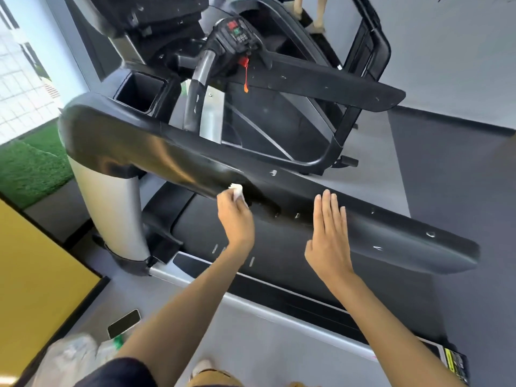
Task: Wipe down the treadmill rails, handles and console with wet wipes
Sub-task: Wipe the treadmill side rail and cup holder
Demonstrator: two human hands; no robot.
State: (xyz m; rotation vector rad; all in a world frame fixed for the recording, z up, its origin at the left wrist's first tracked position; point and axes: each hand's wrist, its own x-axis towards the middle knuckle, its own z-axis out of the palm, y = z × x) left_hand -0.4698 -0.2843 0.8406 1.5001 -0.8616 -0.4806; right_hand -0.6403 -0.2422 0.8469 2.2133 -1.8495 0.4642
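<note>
One wet wipe (238, 192), bunched and white, is pinched in the left grip (236, 219), whose fingers are curled round it, and is pressed against the near edge of the near rail (391, 236), toward its left half. The right grip (329, 233) holds nothing: it is spread wide, fingers straight and together, laid flat over the same rail just right of the wipe; whether the palm truly touches cannot be told. A darker, wet-looking patch is seen on the rail beside the wipe, while pale specks are scattered along the right stretch. The step in hand is judged to be the wiping of the near rail, with much left. The next move calls for the wipe to be drawn rightward along the rail, so the flat right grip must be lifted clear of its path. The far rail (321, 85), the curved handle (202, 74) and the console (238, 32) look untouched, specks showing on the far rail. The console keys are blurred and cannot be read. On the floor (251, 344) at near left, a phone (124, 322) is seen beside a blurred packet (81, 350), perhaps the wipes, partly cut off by the arm.
</note>
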